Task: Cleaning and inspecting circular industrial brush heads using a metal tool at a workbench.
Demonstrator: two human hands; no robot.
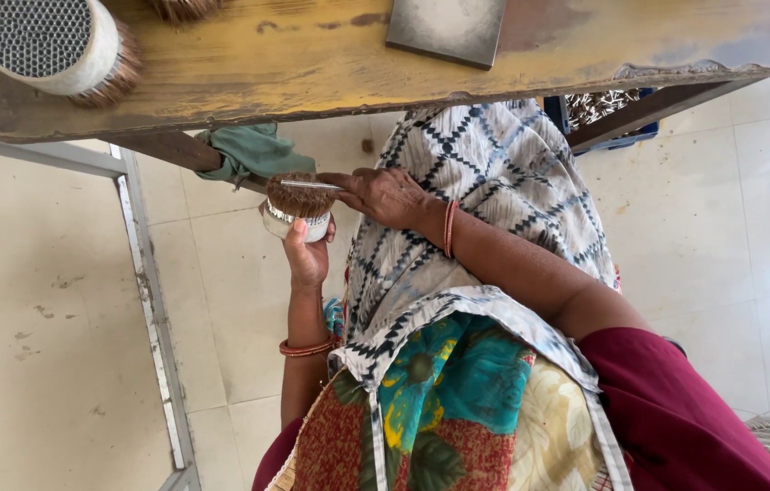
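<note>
Floor [58, 345] of pale, lightly stained tiles; worn yellow wooden tabletop [312, 55] along the upper edge; grey metal frame [153, 309] at left; even daylight throughout.

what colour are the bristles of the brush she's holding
Brown bristles on a round white brush; head view.

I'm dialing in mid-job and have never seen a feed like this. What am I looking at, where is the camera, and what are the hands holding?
There is one picture, from a camera worn on a person's head, looking down past their lap. No machine here: both hands are bare. The left hand grips a round brush head, white base with brown bristles pointing up. The right hand holds a thin metal tool laid across the bristles. Above them runs a worn yellow wooden bench. On it lie a second round brush, its white base full of small holes, and a flat grey metal plate. A green cloth hangs under the bench edge.
</note>
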